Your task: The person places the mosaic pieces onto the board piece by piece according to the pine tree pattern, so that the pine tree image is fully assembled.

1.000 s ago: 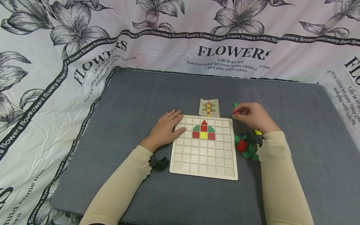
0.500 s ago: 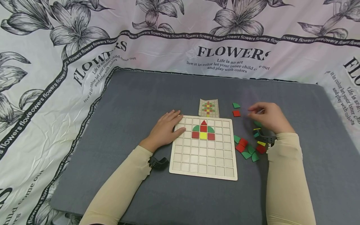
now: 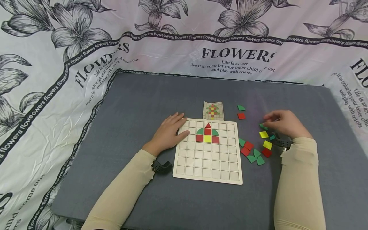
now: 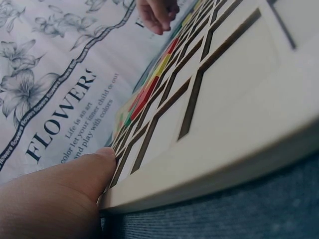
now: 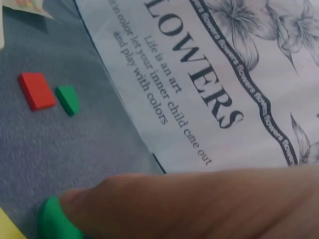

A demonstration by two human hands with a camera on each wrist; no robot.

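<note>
In the head view my left hand (image 3: pixel 169 131) rests on the left edge of a pale wooden grid board (image 3: pixel 198 163), fingers spread. Coloured tiles sit in its upper cells: a red triangle (image 3: pixel 208 126), green quarter circles (image 3: pixel 200 131), red squares and a yellow square (image 3: pixel 207 138). My right hand (image 3: pixel 287 123) is to the right of the board, fingers bent, thumb and index finger apart. Its thumb is right at a green quarter-circle tile (image 3: pixel 263 126); in the right wrist view the digit overlaps that green tile (image 5: pixel 52 219).
A small pattern card (image 3: pixel 213 111) lies behind the board. A green tile (image 3: pixel 241 108) and a red square tile (image 3: pixel 241 116) lie right of it. Several loose red, green and yellow tiles (image 3: pixel 267 144) lie nearer my right forearm. Flower-printed cloth (image 3: pixel 172 54) borders the grey table (image 3: pixel 138 102).
My right hand has let go of the red square tile, leaving it beside a green one, and has moved right and nearer to the green quarter-circle tile. The left hand stays put.
</note>
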